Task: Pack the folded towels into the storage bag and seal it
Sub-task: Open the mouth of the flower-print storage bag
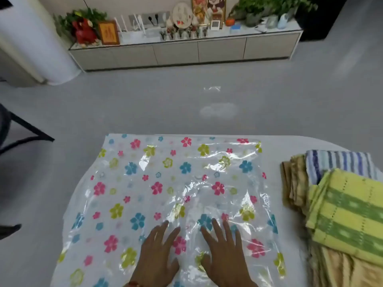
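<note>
Both of our hands lie flat at the near edge of the scene, the left hand and the right hand side by side with a narrow gap between them. Our fingers are straight and spread, palms down, pressing on the storage bag and gripping nothing.

We see the bag spread flat on the white table, a clear plastic sheet printed with pink, blue and green flowers, reaching from under our palms away toward the table's far edge. It looks empty, and we cannot tell which edge carries the opening.

We find the folded towels stacked just beside the bag on its right, none of them inside yet: a yellow-and-green towel on top nearest us, a blue striped towel behind it, and tan towels beneath and to the left of those. Their long sides run roughly away from us, parallel to the bag's right edge.

So the towels lie to the right of our fingertips, and our right hand is clearly the nearer one. We judge the packing has not begun; a sideways reach with the right hand would suit, while the left steadies the slippery plastic.
</note>
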A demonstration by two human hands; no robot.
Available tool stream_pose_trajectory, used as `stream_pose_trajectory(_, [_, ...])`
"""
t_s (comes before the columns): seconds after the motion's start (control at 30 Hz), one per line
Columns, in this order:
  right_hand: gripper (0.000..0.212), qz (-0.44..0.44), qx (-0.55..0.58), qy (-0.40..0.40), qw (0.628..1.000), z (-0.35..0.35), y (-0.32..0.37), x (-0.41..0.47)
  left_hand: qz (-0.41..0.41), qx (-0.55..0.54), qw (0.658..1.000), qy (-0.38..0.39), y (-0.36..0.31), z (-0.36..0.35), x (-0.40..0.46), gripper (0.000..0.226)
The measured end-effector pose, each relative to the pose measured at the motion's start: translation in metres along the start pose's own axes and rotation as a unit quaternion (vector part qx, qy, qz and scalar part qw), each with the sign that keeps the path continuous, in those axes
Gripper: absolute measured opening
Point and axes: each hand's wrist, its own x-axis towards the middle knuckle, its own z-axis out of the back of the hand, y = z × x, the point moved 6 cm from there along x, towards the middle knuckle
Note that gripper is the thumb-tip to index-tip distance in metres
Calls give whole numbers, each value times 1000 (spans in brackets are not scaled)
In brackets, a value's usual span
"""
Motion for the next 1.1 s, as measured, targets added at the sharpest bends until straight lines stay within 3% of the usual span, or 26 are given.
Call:
stream_pose_trajectory(0.13, [70,44,-18,36,998,-66,-14,-6,-96,124,987,-23,9,-54,12,71])
stream_pose_trajectory(0.23, [79,69,-25,2,997,-94,-18,-15,-119,140,981,-64,11,-79,12,67])
stream_pose_trajectory(0.43, [79,86,-25,-65,994,-103,-17,-24,-139,96,976,-138,24,-93,7,64])
stream_pose_trajectory(0.63, [62,132,-40,-85,987,-89,-9,-28,-145,5,969,-199,28,-87,-1,60])
stream_pose_trajectory(0.73, [56,213,-40,-81,973,-74,3,-45,-163,6,956,-242,23,-84,-4,39])
stream_pose_trajectory(0.83, [55,305,-23,-26,952,-73,29,-71,-155,52,952,-257,22,-80,-5,35])
stream_pose_trajectory(0.97, [50,274,-5,43,961,-84,45,-85,-161,123,936,-289,16,-76,-14,27])
stream_pose_trajectory(1.1, [49,218,-16,30,975,-75,26,-90,-230,60,945,-226,18,-76,-37,20])
